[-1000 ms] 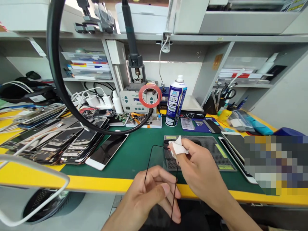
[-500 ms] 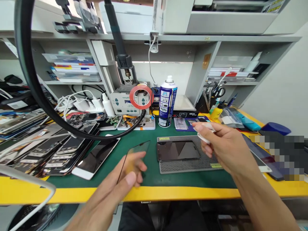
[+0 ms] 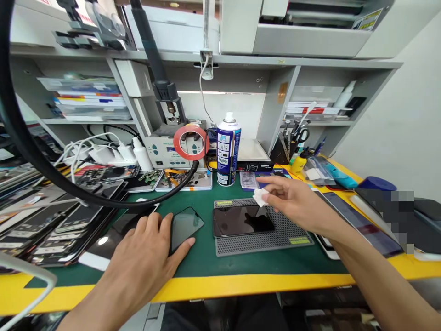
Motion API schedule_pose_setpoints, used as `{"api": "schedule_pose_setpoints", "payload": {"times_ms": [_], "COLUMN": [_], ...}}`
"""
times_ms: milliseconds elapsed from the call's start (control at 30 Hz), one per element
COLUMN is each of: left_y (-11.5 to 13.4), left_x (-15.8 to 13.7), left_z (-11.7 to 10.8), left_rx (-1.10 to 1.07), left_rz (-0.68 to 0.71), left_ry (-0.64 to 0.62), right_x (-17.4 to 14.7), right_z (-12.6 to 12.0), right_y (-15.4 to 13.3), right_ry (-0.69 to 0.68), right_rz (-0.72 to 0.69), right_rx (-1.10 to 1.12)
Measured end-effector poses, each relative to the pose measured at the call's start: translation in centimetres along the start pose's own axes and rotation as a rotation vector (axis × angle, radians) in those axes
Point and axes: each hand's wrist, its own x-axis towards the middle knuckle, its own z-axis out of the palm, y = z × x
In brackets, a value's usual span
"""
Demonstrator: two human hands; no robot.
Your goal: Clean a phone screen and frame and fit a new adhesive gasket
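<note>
My left hand (image 3: 148, 246) holds a clear glass screen protector (image 3: 186, 225) with a black border down at the green mat, thumb along one edge and fingers along the other. Part of the protector is hidden under the hand. My right hand (image 3: 292, 202) pinches a small white wipe (image 3: 260, 197) just above the far right end of a phone (image 3: 237, 221). That phone lies with its dark, glossy screen up on a grey perforated pad (image 3: 227, 247).
A white-framed phone (image 3: 94, 260) lies behind my left hand, beside stacked phone screens (image 3: 65, 239). A blue spray can (image 3: 228, 151) stands behind the pad. The black ring (image 3: 41, 172) arches over the left side. Tablets (image 3: 361, 223) lie beyond my right forearm.
My left hand has turned palm down and lowered the screen protector from the air to the mat. My right hand has brought the wipe left and lower, over the phone. The view has shifted slightly.
</note>
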Motion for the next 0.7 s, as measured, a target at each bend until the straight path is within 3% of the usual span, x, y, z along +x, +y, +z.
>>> {"api": "schedule_pose_setpoints", "payload": {"times_ms": [133, 300, 533, 700], "left_y": [0.4, 1.1, 0.9, 0.0], "left_x": [0.5, 1.5, 3.1, 4.8], "left_z": [-0.6, -2.1, -3.4, -4.6], "left_rx": [0.015, 0.070, 0.099, -0.089], "left_rz": [0.023, -0.028, -0.011, 0.340], "left_ry": [-0.044, -0.081, -0.067, -0.025], "right_x": [1.7, 3.1, 2.6, 2.5], "right_z": [0.3, 1.3, 2.8, 4.3], "right_y": [-0.8, -1.4, 0.2, 0.8], "right_ry": [-0.008, -0.072, -0.211, -0.109], "right_rz": [-0.049, 0.009, -0.031, -0.068], "right_rx": [0.049, 0.235, 0.306, 0.187]}}
